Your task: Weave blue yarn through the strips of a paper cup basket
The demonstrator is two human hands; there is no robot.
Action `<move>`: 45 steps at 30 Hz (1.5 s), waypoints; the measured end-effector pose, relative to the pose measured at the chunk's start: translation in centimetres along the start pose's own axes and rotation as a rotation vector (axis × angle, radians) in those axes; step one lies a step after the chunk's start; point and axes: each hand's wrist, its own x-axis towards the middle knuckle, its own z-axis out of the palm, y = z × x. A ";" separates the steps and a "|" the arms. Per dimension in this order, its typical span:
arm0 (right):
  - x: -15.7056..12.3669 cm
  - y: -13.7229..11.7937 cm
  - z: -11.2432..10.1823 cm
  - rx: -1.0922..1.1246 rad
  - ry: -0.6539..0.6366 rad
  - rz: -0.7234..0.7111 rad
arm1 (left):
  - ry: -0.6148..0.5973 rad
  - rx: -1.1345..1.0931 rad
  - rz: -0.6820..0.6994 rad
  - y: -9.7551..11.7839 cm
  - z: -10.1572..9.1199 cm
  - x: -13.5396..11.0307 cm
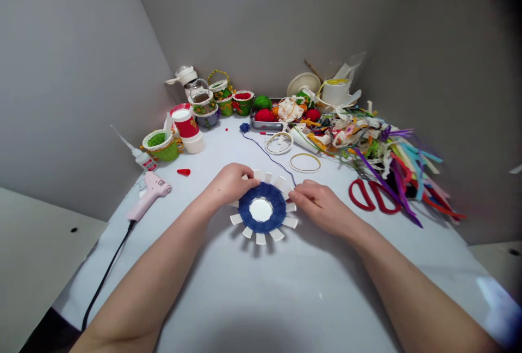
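Observation:
A paper cup cut into white strips (261,239) is spread like a flower, with a wide ring of blue yarn (248,216) woven around its white round base. My left hand (233,183) pinches its upper left edge between thumb and fingers. At the upper right edge, my right hand (316,200) is closed with fingertips together on the blue yarn strand (271,158), touching a strip. That strand runs back across the table to a small blue yarn ball (244,128). What lies inside the right fingers is partly hidden.
A pink glue gun (149,195), a glue bottle (143,159) and a red cap (184,172) lie left. Small decorated baskets (203,104) stand behind. Rings (305,162), red-handled scissors (383,198) and a heap of ribbons (350,130) are at right.

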 end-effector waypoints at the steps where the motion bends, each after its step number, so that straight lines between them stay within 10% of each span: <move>1: 0.0 0.0 0.2 0.011 -0.001 0.018 | -0.006 -0.001 0.005 0.0 0.1 0.0; 11: 0.1 0.4 0.4 0.152 -0.021 0.088 | -0.185 0.091 0.089 0.1 -0.9 -0.5; 23: -0.6 -1.1 -0.7 0.054 -0.254 -0.220 | -0.448 0.016 0.311 1.7 0.4 -1.7; 45: -0.7 0.1 -1.6 0.067 0.067 0.007 | -0.122 0.064 0.148 1.3 0.4 -1.0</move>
